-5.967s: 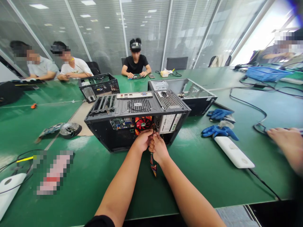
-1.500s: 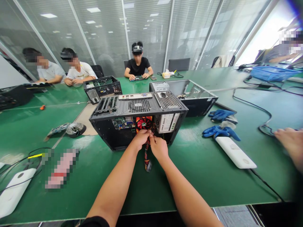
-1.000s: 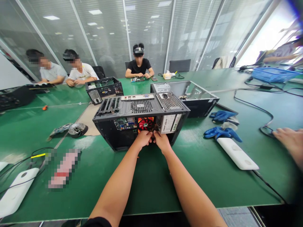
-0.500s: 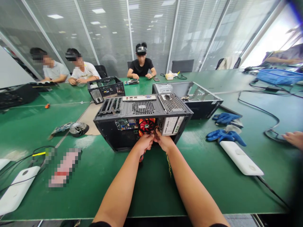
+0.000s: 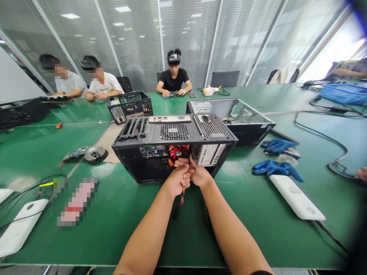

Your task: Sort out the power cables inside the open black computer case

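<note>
An open black computer case lies in front of me, its rear panel facing up. Inside it show a motherboard, a red and orange cooling fan and a power supply with a white label. My left hand is closed around a bundle of coloured power cables, whose end hangs below it. Close beside it, by the power supply, my right hand has its fingers bent on the same cables. Another twisted cable hangs beneath my right wrist. Exactly where the right fingertips grip is partly hidden.
A second open case stands behind on the right, a smaller one behind on the left. Blue gloves and a white power strip lie right. A tape roll lies left. Several people sit around the green table.
My left hand has turned and drawn slightly toward me, so more of the cable bundle hangs below it. Across the table, a person's hands now hold a circuit board.
</note>
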Demonstrator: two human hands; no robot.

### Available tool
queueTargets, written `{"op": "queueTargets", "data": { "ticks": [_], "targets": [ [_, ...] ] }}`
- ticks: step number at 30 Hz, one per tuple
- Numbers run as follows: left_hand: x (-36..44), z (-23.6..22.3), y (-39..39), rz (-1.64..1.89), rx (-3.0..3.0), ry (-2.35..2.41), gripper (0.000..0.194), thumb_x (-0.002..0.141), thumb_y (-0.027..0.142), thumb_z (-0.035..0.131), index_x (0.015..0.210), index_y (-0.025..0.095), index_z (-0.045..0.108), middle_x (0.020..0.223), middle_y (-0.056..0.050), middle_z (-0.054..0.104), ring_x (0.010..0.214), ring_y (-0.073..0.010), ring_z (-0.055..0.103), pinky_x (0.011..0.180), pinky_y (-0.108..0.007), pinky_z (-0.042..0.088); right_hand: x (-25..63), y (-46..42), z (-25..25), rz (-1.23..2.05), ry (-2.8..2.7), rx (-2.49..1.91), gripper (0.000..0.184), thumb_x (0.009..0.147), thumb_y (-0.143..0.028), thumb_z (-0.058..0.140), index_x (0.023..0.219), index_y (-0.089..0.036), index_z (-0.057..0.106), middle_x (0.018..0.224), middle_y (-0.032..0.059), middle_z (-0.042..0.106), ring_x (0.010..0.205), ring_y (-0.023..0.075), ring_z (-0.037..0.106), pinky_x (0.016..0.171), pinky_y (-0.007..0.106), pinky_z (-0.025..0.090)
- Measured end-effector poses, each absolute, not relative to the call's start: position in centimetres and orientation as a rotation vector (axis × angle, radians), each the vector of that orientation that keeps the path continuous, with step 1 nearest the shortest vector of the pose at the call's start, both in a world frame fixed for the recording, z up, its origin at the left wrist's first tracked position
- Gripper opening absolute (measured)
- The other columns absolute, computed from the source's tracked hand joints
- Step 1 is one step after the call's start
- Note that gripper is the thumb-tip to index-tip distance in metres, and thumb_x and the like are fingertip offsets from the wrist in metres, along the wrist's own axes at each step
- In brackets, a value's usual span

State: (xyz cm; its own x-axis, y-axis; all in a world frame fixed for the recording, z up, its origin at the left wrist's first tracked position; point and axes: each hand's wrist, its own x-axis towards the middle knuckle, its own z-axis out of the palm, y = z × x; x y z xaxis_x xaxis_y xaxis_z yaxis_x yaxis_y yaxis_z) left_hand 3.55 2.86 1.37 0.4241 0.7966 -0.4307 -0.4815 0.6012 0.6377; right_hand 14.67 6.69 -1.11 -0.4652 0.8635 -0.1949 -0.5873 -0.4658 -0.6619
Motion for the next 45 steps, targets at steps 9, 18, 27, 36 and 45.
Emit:
{"op": "queueTargets", "data": {
  "ticks": [9, 18, 27, 36, 45],
  "targets": [
    [3.3, 1.6, 2.7, 0.76, 0.39, 0.661, 0.036, 0.099, 0.033, 0.042, 0.078, 0.01, 0.061, 0.045, 0.011, 0.02, 0.033, -0.0015, 0.013, 0.037, -0.017, 0.014, 14.6, 6.6, -1.2, 1.983, -0.57, -0.679, 0.026, 0.082, -0.047, 0.067, 0.078, -0.023, 0.06, 0.053, -0.0035, 0.061, 0.061, 0.0155, 0.066, 0.059, 0.027, 0.052],
    [4.2, 0.1, 3.3, 0.863, 0.905, 1.159, 0.038, 0.095, 0.043, 0.044, 0.068, 0.018, 0.046, 0.043, 0.009, 0.033, 0.03, -0.0042, 0.026, 0.035, -0.018, 0.02, 13.5, 6.8, -1.2, 1.913, -0.475, -0.743, 0.038, 0.077, -0.047, 0.072, 0.064, -0.02, 0.049, 0.047, -0.0088, 0.053, 0.031, 0.0041, 0.033, 0.036, 0.019, 0.034],
    [4.5, 0.9, 3.1, 0.53, 1.909, 1.788, 0.031, 0.096, 0.025, 0.035, 0.102, 0.017, 0.064, 0.093, -0.011, 0.071, 0.087, -0.0247, 0.068, 0.078, -0.033, 0.052, 12.9, 6.8, -1.6, 1.834, -0.495, -0.715, 0.038, 0.068, -0.049, 0.079, 0.064, -0.021, 0.053, 0.054, -0.0023, 0.059, 0.062, 0.0172, 0.065, 0.05, 0.025, 0.047],
    [4.8, 1.1, 2.6, 0.403, 1.968, 1.975, 0.038, 0.097, 0.034, 0.033, 0.109, 0.014, 0.063, 0.089, -0.017, 0.07, 0.082, -0.0297, 0.069, 0.074, -0.04, 0.052, 12.7, 6.7, -1.7, 1.857, -0.48, -0.688, 0.033, 0.071, -0.046, 0.077, 0.067, -0.023, 0.054, 0.065, 0.0014, 0.068, 0.088, 0.0249, 0.069, 0.077, 0.038, 0.054],
    [4.6, -0.8, 3.8, 0.756, 1.347, 1.442, 0.038, 0.097, 0.038, 0.031, 0.082, 0.015, 0.058, 0.042, 0.007, 0.04, 0.031, -0.0094, 0.038, 0.035, -0.02, 0.032, 13.4, 6.5, -1.0, 2.022, -0.547, -0.66, 0.034, 0.074, -0.053, 0.069, 0.066, -0.022, 0.059, 0.073, 0.0067, 0.073, 0.095, 0.0283, 0.069, 0.077, 0.039, 0.053]
  ]
}}
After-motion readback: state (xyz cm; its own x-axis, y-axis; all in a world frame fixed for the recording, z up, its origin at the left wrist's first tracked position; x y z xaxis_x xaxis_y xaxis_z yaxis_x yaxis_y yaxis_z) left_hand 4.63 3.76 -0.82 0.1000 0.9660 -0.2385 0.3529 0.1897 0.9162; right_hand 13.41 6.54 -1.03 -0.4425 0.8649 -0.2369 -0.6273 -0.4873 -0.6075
